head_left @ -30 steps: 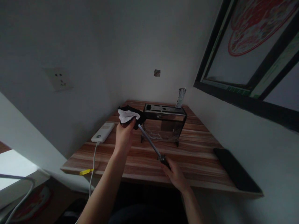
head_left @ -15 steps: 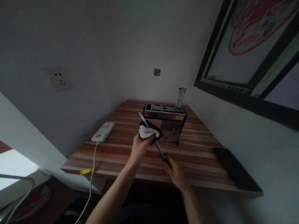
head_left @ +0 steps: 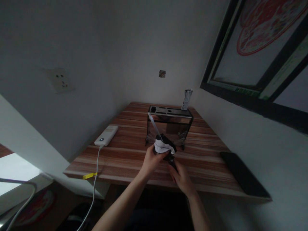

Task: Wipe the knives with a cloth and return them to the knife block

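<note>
My right hand [head_left: 181, 176] is closed around the black handle of a sharpening steel [head_left: 155, 124], a slim grey rod that points up and to the left. A black-and-white cloth [head_left: 163, 147] is wrapped around the rod close to the guard. My left hand [head_left: 152, 160] grips this cloth from the near side, thumb across it. Behind the rod stands a knife block [head_left: 173, 111] with a slotted metal top and clear sides. A silvery, wrapped-looking handle [head_left: 186, 99] sticks up from its right end.
On the left of the wood-grain table [head_left: 130, 160] lies a white power bank [head_left: 106, 135] with a white cable [head_left: 96, 171] running off the front edge. A yellow tag [head_left: 89, 175] is by the cable. A dark flat slab [head_left: 243, 173] lies at the right edge. Walls close in the sides.
My left hand and the cloth have slid down the rod toward the handle, to the right and nearer me. More of the rod shows above the cloth. My right hand has barely moved.
</note>
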Motion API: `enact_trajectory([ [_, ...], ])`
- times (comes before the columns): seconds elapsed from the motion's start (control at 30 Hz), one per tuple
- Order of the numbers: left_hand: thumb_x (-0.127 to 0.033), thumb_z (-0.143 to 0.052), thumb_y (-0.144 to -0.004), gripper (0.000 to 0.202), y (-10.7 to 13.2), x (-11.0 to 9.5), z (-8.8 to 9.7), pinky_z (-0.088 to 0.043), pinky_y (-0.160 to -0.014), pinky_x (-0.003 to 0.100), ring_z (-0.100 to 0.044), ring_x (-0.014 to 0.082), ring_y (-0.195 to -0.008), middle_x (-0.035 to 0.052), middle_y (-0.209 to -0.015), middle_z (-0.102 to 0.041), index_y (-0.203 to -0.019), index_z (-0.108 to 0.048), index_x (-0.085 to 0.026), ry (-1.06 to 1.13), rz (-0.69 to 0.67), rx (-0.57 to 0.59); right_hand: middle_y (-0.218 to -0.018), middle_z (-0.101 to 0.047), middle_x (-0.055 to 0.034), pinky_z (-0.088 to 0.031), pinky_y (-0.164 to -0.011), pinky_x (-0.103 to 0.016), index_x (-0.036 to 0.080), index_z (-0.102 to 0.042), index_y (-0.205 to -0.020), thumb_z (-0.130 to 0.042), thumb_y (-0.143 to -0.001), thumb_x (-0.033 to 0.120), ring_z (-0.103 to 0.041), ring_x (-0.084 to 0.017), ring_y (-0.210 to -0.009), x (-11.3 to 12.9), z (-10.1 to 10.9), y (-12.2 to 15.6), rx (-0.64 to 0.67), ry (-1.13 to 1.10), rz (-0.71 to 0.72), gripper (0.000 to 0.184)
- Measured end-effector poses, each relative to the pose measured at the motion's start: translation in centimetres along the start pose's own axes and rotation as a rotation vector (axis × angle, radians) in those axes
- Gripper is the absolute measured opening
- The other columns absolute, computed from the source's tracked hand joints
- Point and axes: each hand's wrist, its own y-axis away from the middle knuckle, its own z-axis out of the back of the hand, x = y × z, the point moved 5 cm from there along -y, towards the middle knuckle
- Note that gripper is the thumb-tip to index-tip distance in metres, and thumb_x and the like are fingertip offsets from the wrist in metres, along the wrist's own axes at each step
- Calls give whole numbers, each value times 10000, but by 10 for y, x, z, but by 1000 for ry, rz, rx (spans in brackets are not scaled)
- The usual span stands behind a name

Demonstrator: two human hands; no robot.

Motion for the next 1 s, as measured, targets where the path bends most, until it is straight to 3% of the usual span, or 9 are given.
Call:
enact_trajectory([
  [0.23, -250, -748, -582, 348, 6, 4, -3, -515, -763, 293, -666, 236, -861, 102, -905, -725, -887, -664, -105, -50, -5, 83, -462, -435, 61, -339, -403, -193, 164, -597, -988, -435, -874, 542, -411, -99, -390, -1, -1, -1, 12, 8, -11, 426],
  [0.43, -225, -742, -591, 359, 10, 10, 1, -509, -794, 309, -661, 240, -892, 104, -931, -720, -920, -657, -111, -40, 3, 105, -487, -490, 38, -386, -443, -203, 168, -600, -952, -454, -872, 516, -485, -121, -440, -3, 0, 0, 5, 36, -11, 386],
  [0.73, -217, -743, -573, 283, 17, -3, 2, -518, -737, 290, -675, 238, -833, 89, -857, -735, -834, -684, -125, -51, 12, 13, -471, -470, 40, -381, -431, -203, 179, -612, -921, -467, -863, 523, -480, -123, -435, 2, -1, -1, 29, 16, -14, 378],
  [1.0, -229, -738, -599, 285, 19, -1, 3, -515, -724, 277, -672, 224, -812, 84, -854, -733, -855, -687, -114, -1, 5, -66, -481, -486, 35, -416, -469, -209, 155, -625, -998, -465, -869, 497, -513, -131, -482, 7, -1, -1, 37, 12, -8, 400],
])
